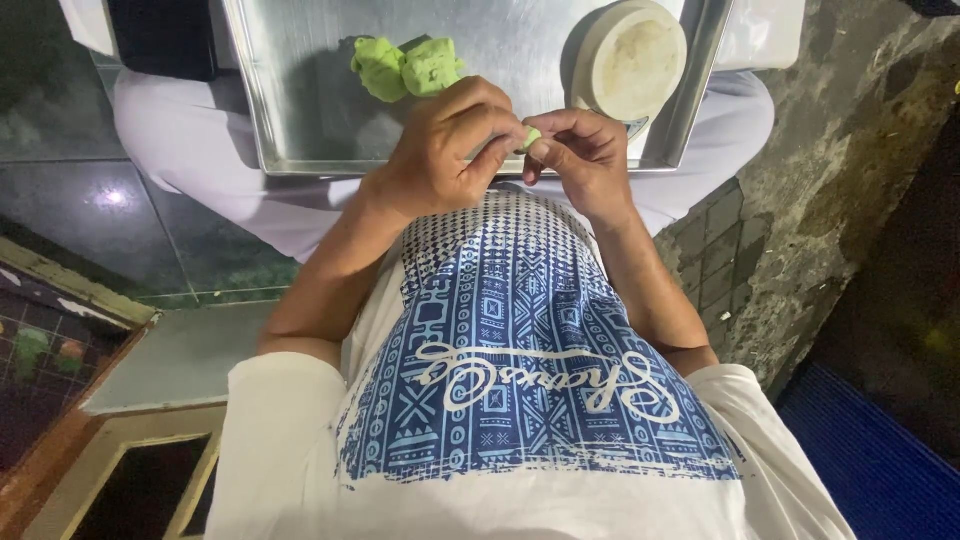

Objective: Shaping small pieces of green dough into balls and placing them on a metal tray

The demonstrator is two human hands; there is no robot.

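Both hands meet over the near edge of a metal tray (300,110) that rests on my lap. My left hand (445,145) and my right hand (580,155) pinch a small piece of green dough (530,138) between their fingertips; most of it is hidden by the fingers. Two larger lumps of green dough (405,68) lie on the tray just beyond my left hand. A round white bowl (630,58) with pale powder inside sits at the tray's right side, just past my right hand.
Dark glossy floor tiles (90,210) lie to the left, with a wooden frame (70,440) at the lower left. A rough stone wall (840,170) rises on the right, and a blue mat (870,460) lies at the lower right.
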